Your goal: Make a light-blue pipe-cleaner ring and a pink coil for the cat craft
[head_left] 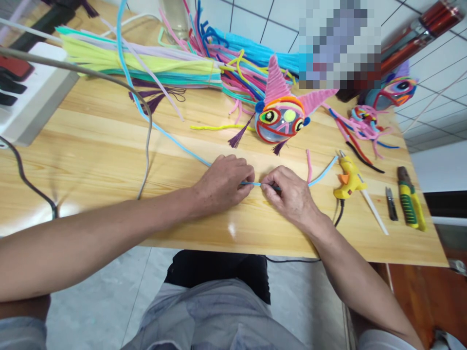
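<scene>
A long light-blue pipe cleaner (178, 144) runs from the upper left across the table, through both hands, and its end sticks out to the right. My left hand (228, 182) is closed on it, knuckles up. Just to the right, my right hand (288, 192) pinches the same strand, leaving a short stretch of it showing between the hands. Behind them stands a clear round ornament (279, 121) with pink pointed ears, a colourful pipe-cleaner face and purple tassels. A short pink pipe cleaner (309, 165) lies beside my right hand.
On the right lie a yellow glue gun (348, 177), a small black clipper (391, 204) and yellow-green pliers (408, 199). Bundled pipe cleaners (146, 63) lie along the back. A white power strip (40, 104) and a grey cable (150, 141) occupy the left.
</scene>
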`<act>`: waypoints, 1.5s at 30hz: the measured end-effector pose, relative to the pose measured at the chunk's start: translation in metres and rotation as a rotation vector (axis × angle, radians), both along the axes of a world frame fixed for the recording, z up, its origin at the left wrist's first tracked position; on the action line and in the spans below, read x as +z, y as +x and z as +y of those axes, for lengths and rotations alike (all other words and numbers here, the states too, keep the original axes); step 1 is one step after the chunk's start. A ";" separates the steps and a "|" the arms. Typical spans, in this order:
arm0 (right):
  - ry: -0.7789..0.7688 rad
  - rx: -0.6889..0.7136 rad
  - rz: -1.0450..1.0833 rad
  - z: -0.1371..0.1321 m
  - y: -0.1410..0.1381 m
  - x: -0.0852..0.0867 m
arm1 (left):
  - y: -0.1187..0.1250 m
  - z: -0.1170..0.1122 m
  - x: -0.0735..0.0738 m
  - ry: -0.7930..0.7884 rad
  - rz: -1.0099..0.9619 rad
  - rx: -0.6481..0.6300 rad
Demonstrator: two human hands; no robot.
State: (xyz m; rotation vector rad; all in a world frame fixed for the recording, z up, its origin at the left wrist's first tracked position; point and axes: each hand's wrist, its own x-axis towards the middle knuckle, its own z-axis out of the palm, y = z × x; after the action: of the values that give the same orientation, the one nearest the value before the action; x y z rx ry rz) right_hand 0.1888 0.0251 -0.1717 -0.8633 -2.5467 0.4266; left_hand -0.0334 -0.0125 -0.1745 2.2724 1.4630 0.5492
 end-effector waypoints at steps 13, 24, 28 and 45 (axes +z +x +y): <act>0.002 -0.001 0.003 0.001 0.000 -0.001 | 0.000 0.001 0.002 -0.007 0.033 -0.026; -0.004 -0.009 -0.003 0.000 -0.001 0.000 | -0.001 0.001 0.006 -0.052 0.049 -0.035; -0.014 -0.005 -0.005 0.000 0.000 0.001 | 0.000 0.002 0.006 -0.056 0.054 -0.037; -0.014 -0.011 0.013 0.000 0.000 -0.002 | 0.000 0.002 0.007 -0.076 0.044 -0.028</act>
State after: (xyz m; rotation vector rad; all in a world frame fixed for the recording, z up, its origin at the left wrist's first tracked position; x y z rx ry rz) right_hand 0.1888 0.0249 -0.1735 -0.8761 -2.5286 0.4459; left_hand -0.0338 -0.0105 -0.1677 2.2551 1.4453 0.4308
